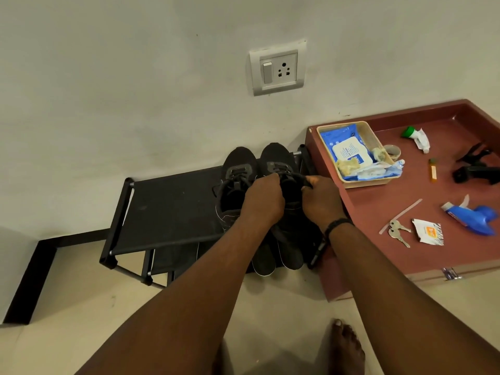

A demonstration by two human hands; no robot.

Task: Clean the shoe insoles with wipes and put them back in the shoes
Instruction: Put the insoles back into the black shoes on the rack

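Head view: we have two black shoes (259, 174) side by side on the top shelf of a black shoe rack (173, 207), toes toward the wall. Our left hand (263, 198) and right hand (322, 201) are both on the right-hand shoe, fingers curled at its laces and opening; our right thumb and forefinger pinch the black edge there. Two dark insoles (278, 255) lie on the lower shelf below our wrists, partly hidden. Just right of the rack sits a maroon table (378, 255); on it a beige basket (378, 147) holds a blue wipes pack (349, 152) and crumpled used wipes. Keys (397, 232), a blue spray bottle (479, 219) and a torn sachet (430, 234) lie nearer us.
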